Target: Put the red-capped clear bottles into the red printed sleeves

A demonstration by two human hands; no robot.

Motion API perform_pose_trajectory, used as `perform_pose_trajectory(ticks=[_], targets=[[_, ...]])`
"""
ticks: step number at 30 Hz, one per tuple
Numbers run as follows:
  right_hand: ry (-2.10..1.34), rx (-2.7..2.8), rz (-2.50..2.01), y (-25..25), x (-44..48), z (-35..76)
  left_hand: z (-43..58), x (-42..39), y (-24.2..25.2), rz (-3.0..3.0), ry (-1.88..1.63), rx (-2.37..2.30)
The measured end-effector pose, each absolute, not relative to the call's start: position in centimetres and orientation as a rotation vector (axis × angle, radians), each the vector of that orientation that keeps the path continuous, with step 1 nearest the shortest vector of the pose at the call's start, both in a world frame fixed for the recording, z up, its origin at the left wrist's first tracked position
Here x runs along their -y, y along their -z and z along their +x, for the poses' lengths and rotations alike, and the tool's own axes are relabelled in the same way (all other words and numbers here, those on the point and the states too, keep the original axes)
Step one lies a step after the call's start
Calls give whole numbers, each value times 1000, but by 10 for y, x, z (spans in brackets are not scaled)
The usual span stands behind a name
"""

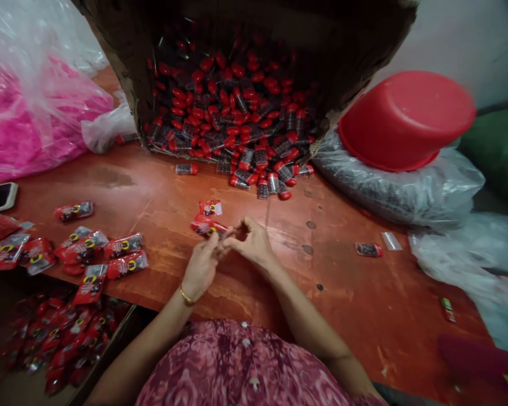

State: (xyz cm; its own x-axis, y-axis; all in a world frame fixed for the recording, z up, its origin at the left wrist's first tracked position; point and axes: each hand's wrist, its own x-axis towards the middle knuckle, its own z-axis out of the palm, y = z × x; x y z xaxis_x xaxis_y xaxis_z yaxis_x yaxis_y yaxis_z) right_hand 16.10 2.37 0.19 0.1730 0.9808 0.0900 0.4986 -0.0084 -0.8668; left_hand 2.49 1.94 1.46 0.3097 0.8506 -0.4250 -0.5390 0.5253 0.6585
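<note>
Tilted red plastic basin

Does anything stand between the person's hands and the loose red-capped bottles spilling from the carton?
Only one red packet lies just beyond the left hand; the right hand faces bare orange tabletop up to the bottles.

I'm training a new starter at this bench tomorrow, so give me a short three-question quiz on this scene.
1. What is the left hand gripping?
2. True or false: the gold bangle is on the left wrist.
3. What sits on the bag of dark items? A: a red plastic basin; B: a phone; C: a pink bag.

Key: 1. A red packet. 2. True. 3. A.
</note>
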Motion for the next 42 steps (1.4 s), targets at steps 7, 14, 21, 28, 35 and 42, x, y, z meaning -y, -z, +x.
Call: perform_pose_trajectory(ticks=[7, 14, 21, 28, 35, 42], targets=[[-6, 1676, -2103, 18, -93, 227, -64, -45, 2, 266, -1700, -1090], [37, 1859, -1989, 42, -47, 225, -44, -47, 4, 589, -1520, -1292], [93, 1826, -1814, 38, 9, 210, 14, -99, 10, 2031, -694, -1714], [-107, 1672, -1628, 14, 9, 187, 14, -89, 14, 2180, -550, -1664], [-781, 1178, -1423, 2, -18, 157, 21, -50, -3, 2145, -820, -1396], [-771, 1040, -1386, -1, -7, 158, 38, -31, -11, 1292, -877, -1184]])
